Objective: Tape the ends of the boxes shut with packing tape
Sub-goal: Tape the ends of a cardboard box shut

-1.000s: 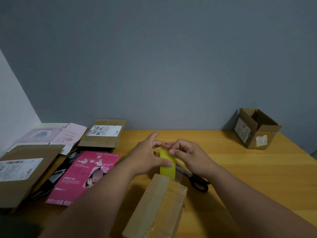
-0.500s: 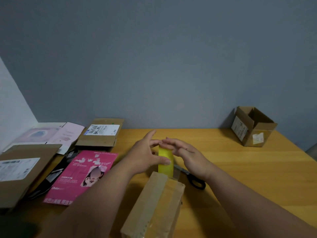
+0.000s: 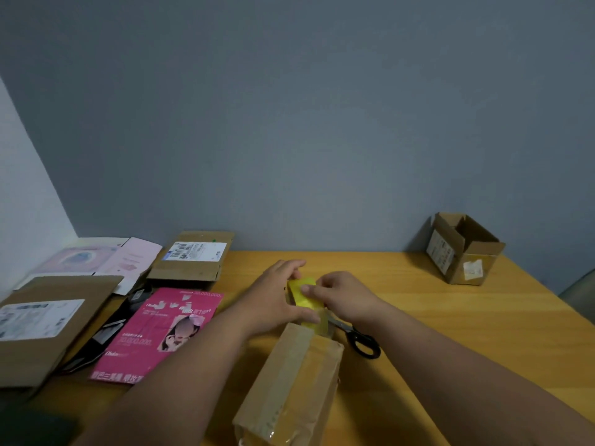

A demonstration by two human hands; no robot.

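A long brown cardboard box (image 3: 289,384) lies on the wooden table (image 3: 450,333), its top seam covered with clear tape. Just beyond its far end is a yellow roll of packing tape (image 3: 304,294). My left hand (image 3: 273,300) grips the roll from the left, thumb along its near side. My right hand (image 3: 341,296) pinches the yellow tape on top of the roll from the right. The lower part of the roll is hidden behind the box.
Black-handled scissors (image 3: 360,341) lie right of the box. A pink printed mailer (image 3: 161,333), flat brown parcels (image 3: 193,255) and pale envelopes (image 3: 96,259) crowd the left side. An open cardboard box (image 3: 463,249) stands at the back right corner.
The yellow tape strip that stood upright between my hands now lies lower and tilted over the roll. Both hands have dropped slightly toward the box's far end.
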